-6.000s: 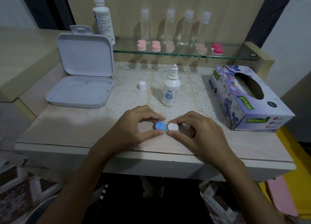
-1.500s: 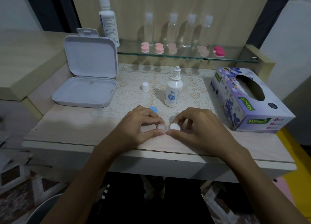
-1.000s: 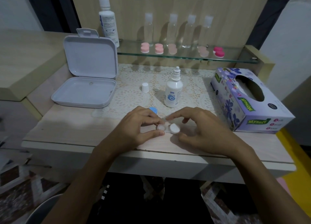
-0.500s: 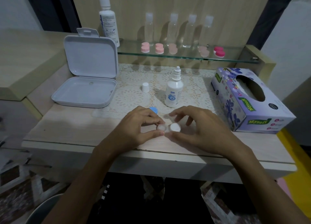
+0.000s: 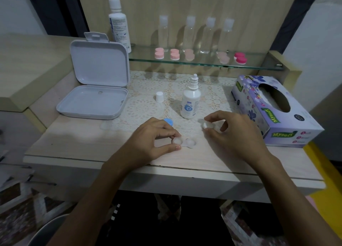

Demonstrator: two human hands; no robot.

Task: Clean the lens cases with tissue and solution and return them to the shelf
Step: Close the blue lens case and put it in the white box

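Observation:
A clear two-well lens case (image 5: 188, 142) lies on the table with both wells uncovered. My left hand (image 5: 153, 136) pinches its left well between thumb and forefinger. My right hand (image 5: 233, 133) holds the white cap (image 5: 205, 125) in its fingertips, lifted to the right of the case. The blue cap (image 5: 168, 121) lies on the lace mat behind my left hand. An uncapped solution bottle (image 5: 190, 101) stands on the mat, its small white cap (image 5: 159, 97) to its left. A purple tissue box (image 5: 273, 110) sits at the right.
A glass shelf (image 5: 203, 64) at the back carries several pink lens cases (image 5: 174, 54), clear bottles and a tall white bottle (image 5: 119, 22). An open white hinged box (image 5: 96, 90) stands at the left. The table's front edge runs just below my wrists.
My right hand has taken the white cap off the case's right well and moved it up and to the right. The blue cap came off earlier and lies on the mat.

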